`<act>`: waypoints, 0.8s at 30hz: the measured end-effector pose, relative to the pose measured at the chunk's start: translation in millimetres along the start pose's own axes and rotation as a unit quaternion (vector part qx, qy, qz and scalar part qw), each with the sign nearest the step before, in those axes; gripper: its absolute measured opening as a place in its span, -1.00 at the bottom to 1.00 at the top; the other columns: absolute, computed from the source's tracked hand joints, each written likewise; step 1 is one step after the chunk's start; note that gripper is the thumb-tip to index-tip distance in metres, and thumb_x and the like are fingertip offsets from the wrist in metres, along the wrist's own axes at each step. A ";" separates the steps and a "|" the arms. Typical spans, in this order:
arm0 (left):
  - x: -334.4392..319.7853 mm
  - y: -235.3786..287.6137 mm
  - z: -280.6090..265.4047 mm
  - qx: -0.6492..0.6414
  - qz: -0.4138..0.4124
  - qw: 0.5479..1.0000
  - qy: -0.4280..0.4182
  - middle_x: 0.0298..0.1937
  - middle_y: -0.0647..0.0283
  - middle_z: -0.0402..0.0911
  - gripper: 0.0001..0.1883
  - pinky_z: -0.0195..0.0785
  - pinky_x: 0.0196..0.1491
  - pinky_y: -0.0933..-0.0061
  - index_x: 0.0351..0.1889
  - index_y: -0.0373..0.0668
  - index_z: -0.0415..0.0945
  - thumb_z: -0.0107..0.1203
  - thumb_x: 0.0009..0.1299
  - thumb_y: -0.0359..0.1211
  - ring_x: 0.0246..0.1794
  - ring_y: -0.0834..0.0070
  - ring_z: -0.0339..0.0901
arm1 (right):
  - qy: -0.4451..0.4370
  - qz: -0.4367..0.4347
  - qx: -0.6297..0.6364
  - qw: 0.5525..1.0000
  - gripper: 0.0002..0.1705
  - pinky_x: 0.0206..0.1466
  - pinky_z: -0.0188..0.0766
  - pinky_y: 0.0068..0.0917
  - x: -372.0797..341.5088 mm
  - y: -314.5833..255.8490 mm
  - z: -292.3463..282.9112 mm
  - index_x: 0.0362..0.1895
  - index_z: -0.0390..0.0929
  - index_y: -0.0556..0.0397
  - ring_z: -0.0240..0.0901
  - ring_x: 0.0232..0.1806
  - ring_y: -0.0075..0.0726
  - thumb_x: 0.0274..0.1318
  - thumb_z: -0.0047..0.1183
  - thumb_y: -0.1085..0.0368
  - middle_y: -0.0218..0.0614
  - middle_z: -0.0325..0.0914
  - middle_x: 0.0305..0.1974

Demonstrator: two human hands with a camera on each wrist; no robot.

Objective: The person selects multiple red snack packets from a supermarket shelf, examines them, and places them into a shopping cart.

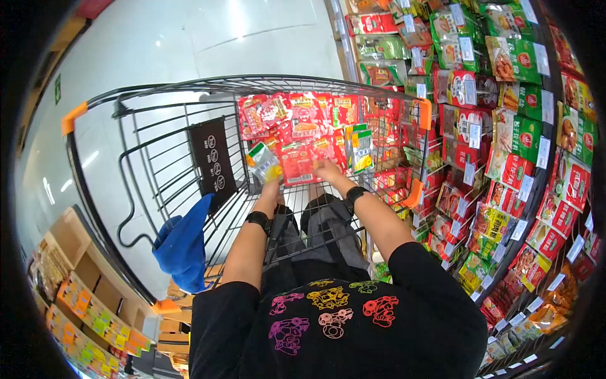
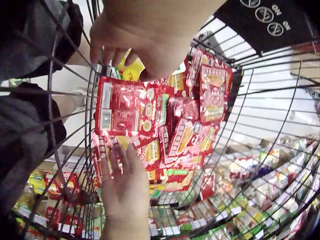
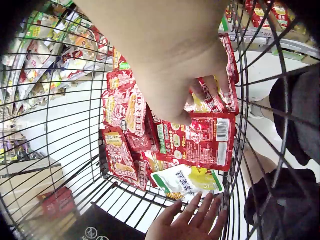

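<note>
In the black wire shopping cart [image 1: 426, 115]: red foil food packets [image 1: 300, 163], heaped flat and overlapping at the end nearest the person. White-and-green packet with a yellow patch [image 3: 187, 181] lies at the heap's left edge; a similar one at its right edge. Left hand [image 3: 189, 220]: fingers extended and spread, tips at the white packet's border, no grasp. Right hand [image 2: 125, 187]: released, straight fingers over the red packets. Blue cloth [image 1: 183, 249] hangs at cart's left.
</note>
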State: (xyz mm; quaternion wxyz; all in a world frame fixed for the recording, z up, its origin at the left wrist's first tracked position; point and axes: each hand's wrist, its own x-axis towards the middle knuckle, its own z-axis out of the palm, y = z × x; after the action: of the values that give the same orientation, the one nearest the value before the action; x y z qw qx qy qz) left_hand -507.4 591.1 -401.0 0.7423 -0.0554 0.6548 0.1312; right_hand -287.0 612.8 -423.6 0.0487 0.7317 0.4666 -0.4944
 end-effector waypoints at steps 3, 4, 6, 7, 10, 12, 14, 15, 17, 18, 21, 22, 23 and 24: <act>10.2 0.5 9.6 0.023 0.042 0.999 -0.027 -0.38 0.31 0.33 -0.67 0.11 -0.49 0.49 -0.19 -0.06 0.29 -0.03 0.13 -0.16 -0.48 0.50 0.28 | 0.105 0.025 -0.063 0.992 -0.56 -0.19 0.32 -0.34 2.2 -22.6 2.5 -0.23 0.41 0.11 0.40 -0.28 -0.13 -0.26 0.08 0.14 -0.16 0.47 -0.31; 23.5 -6.7 9.3 0.027 0.049 0.998 -0.028 -0.36 0.30 0.35 -0.64 0.14 -0.50 0.46 -0.17 -0.07 0.29 -0.01 0.10 -0.17 -0.47 0.48 0.30 | 0.101 0.075 -0.066 0.990 -0.51 -0.08 0.27 -0.28 6.0 -31.7 2.1 -0.18 0.37 0.09 0.33 -0.17 -0.03 -0.31 0.09 0.17 -0.12 0.41 -0.23; 44.3 -15.5 10.3 0.011 0.069 0.996 -0.047 -0.28 0.27 0.38 -0.58 0.19 -0.45 0.34 -0.12 -0.08 0.28 0.03 0.07 -0.18 -0.40 0.42 0.34 | 0.185 0.022 -0.096 0.978 -0.46 -0.02 0.22 -0.27 0.2 -41.7 5.8 -0.14 0.34 0.09 0.26 -0.08 -0.05 -0.33 0.10 0.18 -0.11 0.37 -0.17; 51.7 -16.9 11.1 -0.010 0.083 0.994 -0.064 -0.23 0.24 0.39 -0.56 0.22 -0.39 0.27 -0.09 -0.08 0.27 0.04 0.06 -0.19 -0.33 0.38 0.36 | 0.227 -0.007 -0.110 0.968 -0.44 0.02 0.19 -0.27 -1.1 -45.2 7.4 -0.13 0.33 0.09 0.22 -0.03 -0.06 -0.35 0.11 0.19 -0.11 0.34 -0.14; 83.9 -31.3 11.7 0.026 0.054 0.998 -0.005 -0.16 0.23 0.40 -0.56 0.16 -0.23 0.08 -0.07 -0.07 0.25 0.04 0.07 -0.23 -0.17 0.36 0.34 | 0.173 0.005 -0.056 0.983 -0.36 0.09 0.12 -0.27 0.2 -49.1 4.0 -0.11 0.30 0.11 0.14 0.04 -0.07 -0.42 0.15 0.19 -0.06 0.29 -0.09; 53.5 -11.4 26.7 0.038 0.035 0.997 0.054 -0.31 0.27 0.45 -0.64 0.18 -0.23 0.14 -0.16 -0.08 0.32 0.04 0.07 -0.25 -0.21 0.42 0.36 | 0.148 -0.039 -0.065 0.986 -0.27 0.03 0.19 -0.31 3.5 -35.7 3.5 -0.07 0.27 0.17 0.24 -0.04 -0.06 -0.43 0.20 0.12 -0.03 0.33 -0.14; 62.3 -15.9 26.2 0.051 0.019 0.998 -0.034 -0.29 0.25 0.44 -0.61 0.19 -0.22 0.22 -0.14 -0.11 0.30 0.04 0.06 -0.25 -0.22 0.42 0.36 | 0.052 0.019 -0.027 0.998 -0.22 0.00 0.23 -0.34 3.0 -32.4 -1.2 -0.06 0.26 0.22 0.29 -0.07 -0.07 -0.42 0.22 0.06 -0.01 0.34 -0.13; 64.7 -18.2 25.6 0.057 0.014 0.995 -0.076 -0.28 0.24 0.43 -0.60 0.20 -0.22 0.26 -0.13 -0.13 0.29 0.04 0.06 -0.25 -0.23 0.42 0.36 | 0.003 0.045 -0.007 0.999 -0.20 -0.02 0.25 -0.35 0.7 -35.1 -4.8 -0.05 0.25 0.24 0.31 -0.08 -0.07 -0.42 0.22 0.03 0.00 0.35 -0.12; 31.2 -4.2 42.9 0.029 0.065 0.996 -0.052 -0.29 0.22 0.43 -0.59 0.24 -0.22 0.39 -0.14 -0.26 0.25 0.06 0.07 -0.31 -0.24 0.41 0.36 | -0.054 0.037 0.029 0.997 -0.21 -0.05 0.27 -0.37 -7.2 -38.0 -10.2 -0.04 0.27 0.21 0.34 -0.09 -0.11 -0.37 0.20 -0.02 0.00 0.36 -0.10; 26.3 -3.1 47.5 0.027 0.078 0.996 -0.025 -0.30 0.22 0.43 -0.59 0.24 -0.21 0.40 -0.15 -0.28 0.25 0.06 0.07 -0.32 -0.24 0.40 0.37 | -0.035 0.008 0.046 0.998 -0.23 -0.05 0.27 -0.36 -9.9 -32.1 -3.7 -0.05 0.29 0.17 0.35 -0.09 -0.11 -0.38 0.21 0.00 -0.02 0.38 -0.12; 29.9 -6.3 48.3 0.009 0.092 0.996 -0.018 -0.33 0.19 0.47 -0.64 0.29 -0.24 0.41 -0.19 -0.32 0.31 0.07 0.04 -0.41 -0.28 0.39 0.42 | -0.030 -0.005 0.019 0.999 -0.41 -0.10 0.29 -0.37 -8.3 -21.1 4.5 -0.15 0.41 0.11 0.39 -0.17 -0.12 -0.31 0.15 0.02 -0.09 0.46 -0.23; 48.4 -18.5 41.9 0.008 0.086 0.995 -0.049 -0.29 0.18 0.48 -0.61 0.30 -0.25 0.43 -0.16 -0.31 0.31 0.07 0.02 -0.42 -0.29 0.40 0.44 | -0.051 0.021 0.033 0.998 -0.44 -0.10 0.29 -0.39 -8.1 -20.3 4.4 -0.15 0.42 0.14 0.39 -0.17 -0.12 -0.26 0.13 0.05 -0.10 0.47 -0.23; 58.2 -23.6 37.2 0.007 0.081 0.994 -0.078 -0.25 0.17 0.48 -0.58 0.32 -0.27 0.46 -0.12 -0.29 0.31 0.07 0.00 -0.43 -0.31 0.40 0.45 | -0.073 0.043 0.047 0.995 -0.46 -0.10 0.28 -0.41 -7.7 -21.4 4.0 -0.15 0.42 0.17 0.40 -0.17 -0.12 -0.22 0.11 0.08 -0.10 0.48 -0.24; 48.4 -16.2 39.2 0.051 0.055 0.996 -0.042 -0.31 0.21 0.49 -0.62 0.32 -0.29 0.44 -0.16 -0.25 0.36 0.06 0.00 -0.41 -0.33 0.41 0.45 | -0.060 0.061 0.051 0.995 -0.57 -0.17 0.30 -0.41 -11.3 -28.4 2.0 -0.21 0.46 0.16 0.42 -0.24 -0.19 -0.19 0.10 0.15 -0.13 0.49 -0.28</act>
State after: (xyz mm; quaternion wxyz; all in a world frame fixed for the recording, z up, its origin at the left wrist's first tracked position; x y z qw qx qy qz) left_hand -460.3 591.5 -444.9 0.7629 0.0238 0.6306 0.1408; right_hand -309.9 620.5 -404.8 0.0693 0.7293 0.3912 -0.5570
